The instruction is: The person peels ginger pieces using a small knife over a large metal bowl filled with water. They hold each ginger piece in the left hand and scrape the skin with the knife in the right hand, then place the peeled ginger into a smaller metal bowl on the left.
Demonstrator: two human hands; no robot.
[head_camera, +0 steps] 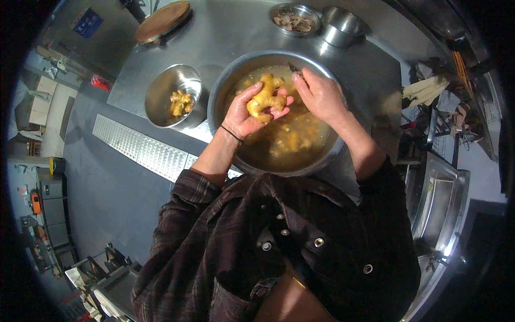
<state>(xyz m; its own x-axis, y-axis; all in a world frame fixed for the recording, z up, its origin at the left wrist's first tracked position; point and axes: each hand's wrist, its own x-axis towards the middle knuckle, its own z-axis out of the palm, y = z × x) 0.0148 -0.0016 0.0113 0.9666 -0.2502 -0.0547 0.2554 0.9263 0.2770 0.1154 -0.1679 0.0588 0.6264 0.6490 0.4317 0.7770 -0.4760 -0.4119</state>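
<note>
My left hand (248, 110) holds a knobbly ginger root (265, 98) on its palm and fingers, above a large metal basin (219, 80). Cloudy water (261, 155) fills much of that basin, and more ginger pieces (295, 141) lie under the surface. In my right hand (320, 94) is a small dark tool (293, 68), gripped between thumb and fingers just right of the root. The tool's exact kind is hard to make out, as the fingers cover most of it. Left of the basin stands a steel pot (155, 96) with ginger roots (180, 104) at its bottom.
On the steel table (237, 28), a metal bowl (277, 30) of brownish scraps (293, 22) stands at the back beside another steel pot (340, 34). A round wooden board (165, 20) is at the back left. A perforated metal strip (141, 147) runs along the left; a sink (436, 201) is to the right.
</note>
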